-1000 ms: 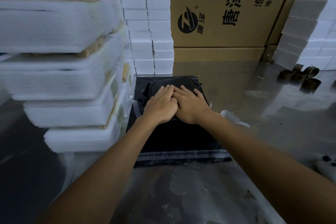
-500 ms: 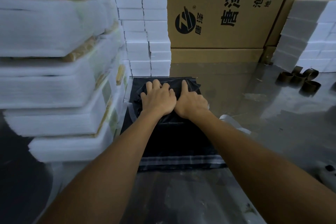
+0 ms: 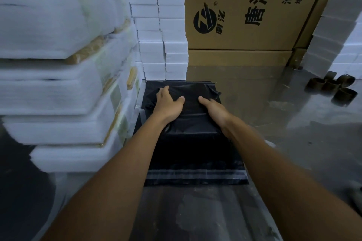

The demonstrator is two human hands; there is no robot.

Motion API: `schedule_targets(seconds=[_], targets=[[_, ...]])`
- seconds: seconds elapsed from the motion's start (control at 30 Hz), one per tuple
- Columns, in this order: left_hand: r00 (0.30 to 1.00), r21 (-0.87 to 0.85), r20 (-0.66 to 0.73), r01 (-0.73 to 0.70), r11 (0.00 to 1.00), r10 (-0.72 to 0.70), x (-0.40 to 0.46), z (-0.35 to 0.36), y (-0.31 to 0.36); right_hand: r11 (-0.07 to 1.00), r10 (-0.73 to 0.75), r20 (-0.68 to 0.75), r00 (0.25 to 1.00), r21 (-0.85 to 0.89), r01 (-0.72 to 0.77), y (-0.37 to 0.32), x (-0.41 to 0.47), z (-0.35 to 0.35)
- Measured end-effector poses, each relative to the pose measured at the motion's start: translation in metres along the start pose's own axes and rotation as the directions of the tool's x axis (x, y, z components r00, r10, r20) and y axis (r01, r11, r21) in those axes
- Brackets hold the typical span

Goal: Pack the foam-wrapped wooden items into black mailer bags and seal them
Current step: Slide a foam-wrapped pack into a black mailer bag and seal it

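Observation:
A filled black mailer bag lies on a flat stack of black mailer bags in the middle of the table. My left hand presses on the bag's top left, fingers reaching over its far folded edge. On the bag's right side rests my right hand, thumb stretched toward the left hand. The hands are apart, with bare black film between them. At the left rises a tall stack of foam-wrapped wooden items, brown wood showing at their open ends.
White foam blocks are piled behind the bag, more at the far right. Printed cardboard boxes stand along the back. Several empty brown tape cores lie on the shiny table at right.
My hands have slid apart from the bag's middle toward its left and right sides and a little farther away. The view has shifted slightly.

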State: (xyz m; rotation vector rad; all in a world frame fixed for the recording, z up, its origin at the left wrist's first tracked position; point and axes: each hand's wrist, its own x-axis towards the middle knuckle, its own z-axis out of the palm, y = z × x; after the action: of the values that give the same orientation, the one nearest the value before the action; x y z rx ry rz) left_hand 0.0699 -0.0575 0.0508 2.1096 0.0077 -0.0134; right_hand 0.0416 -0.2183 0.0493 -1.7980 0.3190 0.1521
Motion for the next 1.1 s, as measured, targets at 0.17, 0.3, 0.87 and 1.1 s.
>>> schedule_targets(seconds=[0.17,0.3,0.87,1.1], targets=[[0.992,-0.285,0.101,0.105,0.953,-0.079,-0.003,-0.008,-0.017,0.989,-0.061,0.022,0.998,0.136,0.057,0.022,-0.003,-0.003],[0.992,-0.489,0.103,0.119,0.864,-0.079,-0.006,-0.006,-0.031,0.985,-0.098,0.068,0.993,0.147,0.087,0.033,-0.005,-0.004],[0.985,0.008,-0.031,0.168,0.986,-0.168,-0.047,-0.02,-0.057,0.821,-0.435,-0.262,0.861,-0.508,0.26,0.054,-0.075,0.002],[0.979,0.266,0.016,-0.201,0.943,0.204,-0.064,-0.025,-0.079,0.808,-0.441,-0.05,0.896,-0.456,0.372,0.078,-0.092,-0.013]])
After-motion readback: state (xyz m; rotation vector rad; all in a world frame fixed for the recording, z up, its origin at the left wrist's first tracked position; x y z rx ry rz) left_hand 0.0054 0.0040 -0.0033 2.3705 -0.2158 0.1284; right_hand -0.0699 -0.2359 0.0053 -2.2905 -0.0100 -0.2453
